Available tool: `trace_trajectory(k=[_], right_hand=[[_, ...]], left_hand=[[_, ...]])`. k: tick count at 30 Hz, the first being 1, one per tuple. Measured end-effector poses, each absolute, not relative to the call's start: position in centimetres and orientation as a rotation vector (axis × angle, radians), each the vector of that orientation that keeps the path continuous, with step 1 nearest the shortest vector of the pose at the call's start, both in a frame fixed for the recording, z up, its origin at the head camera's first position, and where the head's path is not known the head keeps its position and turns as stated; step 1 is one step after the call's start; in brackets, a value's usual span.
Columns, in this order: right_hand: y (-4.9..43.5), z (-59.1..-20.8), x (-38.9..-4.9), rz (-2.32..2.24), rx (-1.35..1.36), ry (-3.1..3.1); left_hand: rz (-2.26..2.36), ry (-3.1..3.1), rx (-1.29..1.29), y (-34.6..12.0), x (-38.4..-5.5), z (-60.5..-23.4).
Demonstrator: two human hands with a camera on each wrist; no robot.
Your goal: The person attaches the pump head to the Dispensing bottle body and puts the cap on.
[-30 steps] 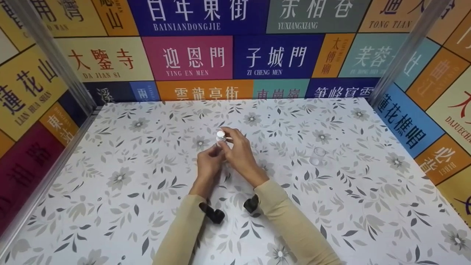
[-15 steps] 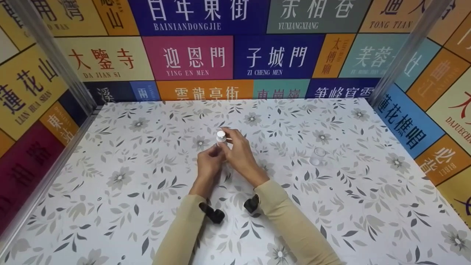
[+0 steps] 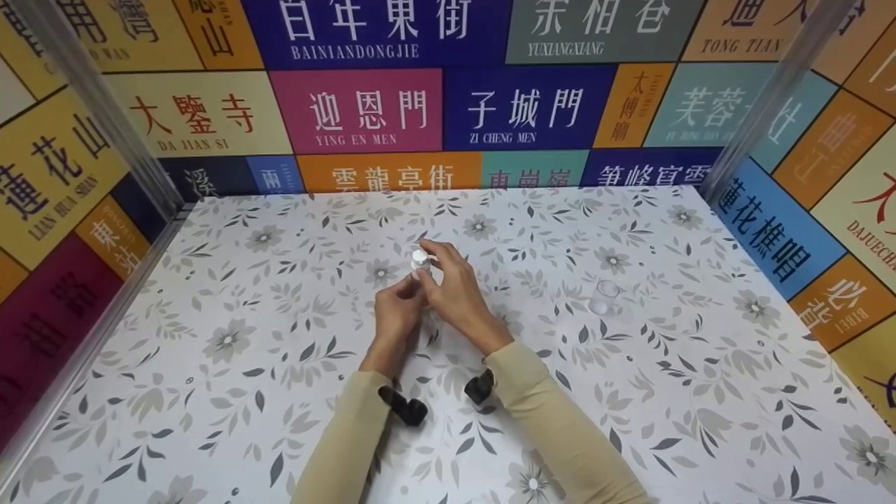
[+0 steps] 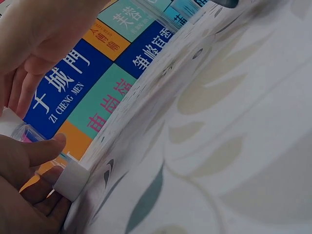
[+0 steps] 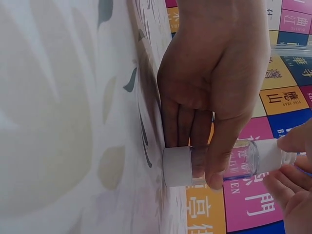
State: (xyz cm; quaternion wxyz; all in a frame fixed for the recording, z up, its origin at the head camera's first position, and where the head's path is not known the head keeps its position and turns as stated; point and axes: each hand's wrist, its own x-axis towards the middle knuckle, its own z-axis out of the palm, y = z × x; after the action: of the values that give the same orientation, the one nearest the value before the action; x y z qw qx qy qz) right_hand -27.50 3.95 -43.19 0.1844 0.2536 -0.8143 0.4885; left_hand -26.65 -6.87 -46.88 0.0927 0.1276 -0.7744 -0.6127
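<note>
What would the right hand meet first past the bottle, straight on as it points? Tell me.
Past the bottle, the right hand would probably meet the wide orange sign on the far wall; the way there looks free, though depth is unclear.

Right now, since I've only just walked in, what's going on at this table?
Someone is working two-handed on a small clear bottle held upright at the flower-patterned tabletop. The left-hand grip holds its see-through body, above the white base, while the right-hand grip is up at the white cap. Whether that's being loosened or tightened, I can't tell. A clear cup sits apart, off to the right.
</note>
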Motion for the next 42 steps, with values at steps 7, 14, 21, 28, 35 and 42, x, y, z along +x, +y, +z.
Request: trace_trajectory(k=[7, 14, 21, 28, 35, 42], right_hand=[[4.04, -43.33, -27.58, 1.351, 0.747, -2.303], [4.32, -43.07, -27.53, 1.322, 0.734, -2.356], [4.27, -43.14, -27.50, 1.355, 0.736, -2.375], [4.16, -43.02, -27.57, 1.384, 0.699, -2.373], [4.09, -43.09, -27.56, 1.410, 0.693, -2.342], [4.10, -43.01, -27.63, 1.377, 0.720, -2.322]], left_hand=[[-1.836, -2.298, 0.375, -6.90, -26.60, -46.96], [-1.795, -2.337, 0.381, -6.82, -26.67, -46.85], [-1.775, -2.332, 0.382, -6.83, -26.68, -46.85], [-1.768, -2.317, 0.364, -6.93, -26.71, -46.94], [-1.755, -2.354, 0.391, -6.91, -26.76, -47.09], [-1.793, -2.332, 0.374, -6.89, -26.61, -46.86]])
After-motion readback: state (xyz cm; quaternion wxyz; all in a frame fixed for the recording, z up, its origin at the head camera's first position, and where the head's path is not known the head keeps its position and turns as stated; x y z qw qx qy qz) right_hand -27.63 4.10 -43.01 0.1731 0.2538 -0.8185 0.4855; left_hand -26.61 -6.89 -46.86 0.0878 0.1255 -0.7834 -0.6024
